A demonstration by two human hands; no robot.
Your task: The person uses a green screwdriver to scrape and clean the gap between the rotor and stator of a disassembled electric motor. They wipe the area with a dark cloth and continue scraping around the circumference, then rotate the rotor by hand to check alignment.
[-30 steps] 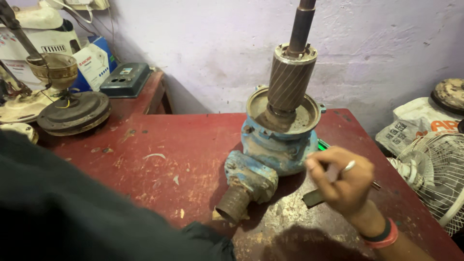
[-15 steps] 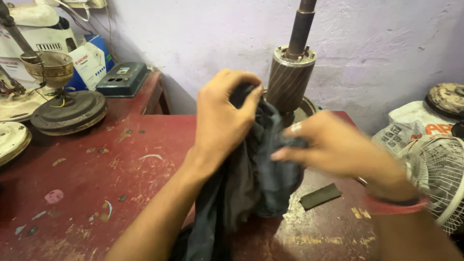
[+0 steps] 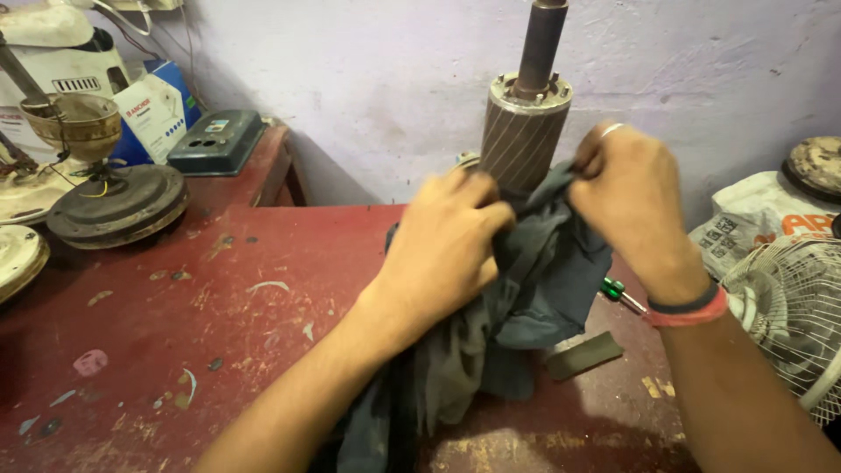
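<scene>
To your left a dark round fan motor (image 3: 118, 206) sits on the red table (image 3: 219, 333), a brass cup (image 3: 83, 127) above it; behind, a grey box (image 3: 217, 140) and a white carton (image 3: 153, 114); to your right, a screwdriver (image 3: 616, 291), a flat dark strip (image 3: 585, 355), a fan grille (image 3: 788, 307).

Both forearms bare, no sleeves. Left hand (image 3: 447, 241) wears nothing. Right hand (image 3: 632, 197) has silver ring on a finger; red and dark bands at wrist.
</scene>
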